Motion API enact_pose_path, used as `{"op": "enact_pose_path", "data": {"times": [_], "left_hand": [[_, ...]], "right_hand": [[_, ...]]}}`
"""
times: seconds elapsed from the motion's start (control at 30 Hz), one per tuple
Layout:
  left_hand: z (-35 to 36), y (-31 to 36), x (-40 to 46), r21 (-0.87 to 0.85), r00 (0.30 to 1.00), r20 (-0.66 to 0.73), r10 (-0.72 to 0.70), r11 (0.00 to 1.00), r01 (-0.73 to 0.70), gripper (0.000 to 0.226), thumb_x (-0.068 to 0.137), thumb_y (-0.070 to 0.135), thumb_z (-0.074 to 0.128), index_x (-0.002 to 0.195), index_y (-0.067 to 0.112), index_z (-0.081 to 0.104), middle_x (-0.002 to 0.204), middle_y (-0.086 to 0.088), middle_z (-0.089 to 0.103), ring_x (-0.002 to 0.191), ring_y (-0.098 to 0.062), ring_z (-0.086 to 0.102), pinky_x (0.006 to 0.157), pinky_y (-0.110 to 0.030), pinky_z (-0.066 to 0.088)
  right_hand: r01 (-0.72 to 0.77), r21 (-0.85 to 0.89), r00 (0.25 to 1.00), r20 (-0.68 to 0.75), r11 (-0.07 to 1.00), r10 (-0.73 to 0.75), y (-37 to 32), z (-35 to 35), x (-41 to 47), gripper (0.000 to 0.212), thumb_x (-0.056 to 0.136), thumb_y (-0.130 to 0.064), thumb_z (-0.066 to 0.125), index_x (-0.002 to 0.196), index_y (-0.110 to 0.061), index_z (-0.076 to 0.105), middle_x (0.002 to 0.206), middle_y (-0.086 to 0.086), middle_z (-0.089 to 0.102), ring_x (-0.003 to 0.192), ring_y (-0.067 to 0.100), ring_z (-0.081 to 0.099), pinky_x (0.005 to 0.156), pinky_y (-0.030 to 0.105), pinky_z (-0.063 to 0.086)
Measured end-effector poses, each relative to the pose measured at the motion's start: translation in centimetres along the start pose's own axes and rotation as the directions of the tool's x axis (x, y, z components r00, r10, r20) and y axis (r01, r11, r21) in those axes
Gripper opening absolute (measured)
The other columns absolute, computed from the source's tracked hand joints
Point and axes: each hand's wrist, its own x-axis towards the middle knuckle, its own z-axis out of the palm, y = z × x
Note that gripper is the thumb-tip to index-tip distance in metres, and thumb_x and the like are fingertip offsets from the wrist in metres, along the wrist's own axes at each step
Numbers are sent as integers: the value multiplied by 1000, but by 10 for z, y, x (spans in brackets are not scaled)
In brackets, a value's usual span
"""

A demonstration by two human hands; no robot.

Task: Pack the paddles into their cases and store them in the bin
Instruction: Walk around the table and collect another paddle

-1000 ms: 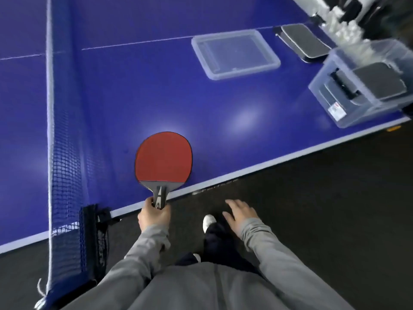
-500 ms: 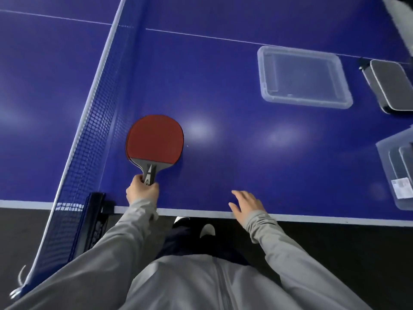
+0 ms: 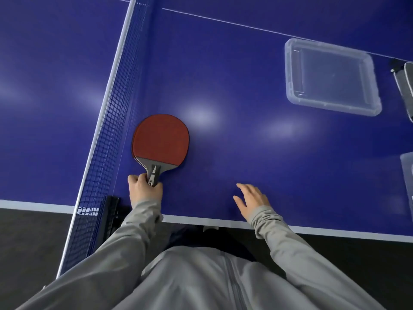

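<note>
A red-faced paddle (image 3: pixel 161 140) with a grey and black handle lies flat on the blue table (image 3: pixel 234 90), close beside the net (image 3: pixel 111 121). My left hand (image 3: pixel 145 190) is closed around its handle. My right hand (image 3: pixel 253 201) hovers open over the table's near edge, fingers spread, holding nothing. At the right frame edge a grey paddle case (image 3: pixel 406 88) is partly cut off. Below it shows only a corner of the clear plastic bin (image 3: pixel 407 175).
A clear plastic lid (image 3: pixel 330 77) lies flat on the table at the upper right. The net post clamp (image 3: pixel 109 211) grips the table's near edge just left of my left wrist. Dark floor runs below the table's white border.
The view swung left and closer over the table. My left hand stayed closed on the paddle's handle, and the paddle now lies by the net. My right hand came up from below the edge to over the table.
</note>
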Motion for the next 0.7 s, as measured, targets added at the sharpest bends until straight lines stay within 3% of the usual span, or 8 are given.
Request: {"op": "enact_pose_path", "data": {"times": [0.1, 0.27, 0.47, 0.6, 0.7], "left_hand": [[1, -5, 2, 136, 997, -37, 73, 988, -67, 22, 71, 21, 68, 87, 7, 65, 94, -10, 46, 95, -35, 49, 86, -43, 40], [3, -6, 3, 49, 1000, -28, 14, 999, -12, 41, 71, 20, 72, 106, 4, 58, 110, -19, 52, 109, -37, 45, 89, -46, 41], [-3, -10, -3, 39, 997, 40, 64, 997, -65, 65, 70, 25, 79, 123, 5, 49, 120, -19, 48, 116, -38, 44, 91, -49, 41], [-13, -10, -17, 114, 963, -14, 268, 958, -265, 67, 70, 22, 79, 127, 2, 48, 122, -20, 50, 111, -41, 48, 85, -51, 42], [-16, 0, -29, 196, 879, -11, 477, 863, -466, 62, 71, 20, 78, 124, 0, 53, 126, -18, 53, 113, -40, 52, 85, -52, 44]], "right_hand": [[-5, -11, 1000, 12, 1000, 5, -5, 0, 2, 49, 96, -38, 38, 141, -19, 31, 145, 0, 38, 133, 20, 35, 104, 37, 35], [-16, -31, 999, 27, 999, 17, -9, 3, 2, 49, 96, -38, 38, 141, -19, 30, 145, 0, 37, 133, 21, 35, 104, 37, 36], [-26, -33, 999, 33, 999, 27, -7, 3, 1, 49, 96, -37, 38, 141, -19, 30, 146, 0, 36, 133, 20, 35, 103, 36, 36], [-51, 6, 999, 18, 999, 50, -4, 4, -1, 49, 96, -37, 38, 141, -19, 31, 146, 0, 35, 133, 20, 34, 104, 36, 35], [-84, 42, 996, 5, 996, 84, -3, 7, -5, 49, 96, -38, 38, 141, -19, 30, 146, 0, 35, 133, 20, 34, 104, 37, 35]]}}
